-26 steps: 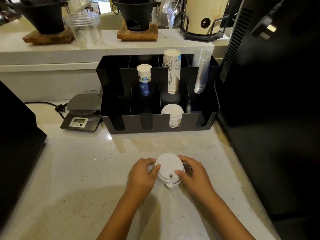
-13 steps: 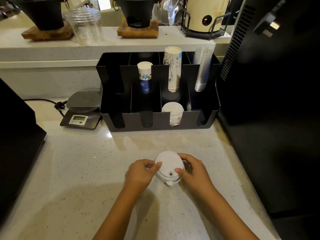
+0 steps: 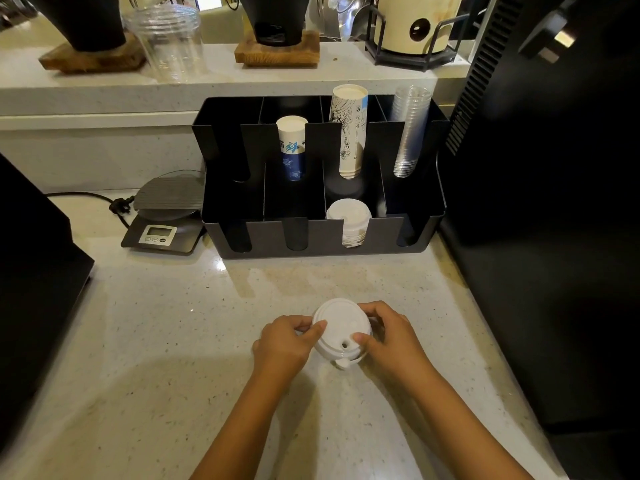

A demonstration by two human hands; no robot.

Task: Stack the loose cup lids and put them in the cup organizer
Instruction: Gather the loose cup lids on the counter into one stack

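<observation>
A stack of white cup lids sits low over the speckled counter, its sip hole facing me. My left hand grips its left rim and my right hand grips its right rim. Farther back stands the black cup organizer. Its third front slot holds another stack of white lids. Its rear slots hold a blue-printed paper cup stack, a taller printed cup stack and clear plastic cups.
A digital scale with a cord sits left of the organizer. Black machines flank the counter on the left and right. A raised shelf behind carries clear cups, wooden bases and a cream pot.
Both hands have kept hold of the lid stack and shifted it slightly; the view has tilted a little so the organizer sits higher in frame.
</observation>
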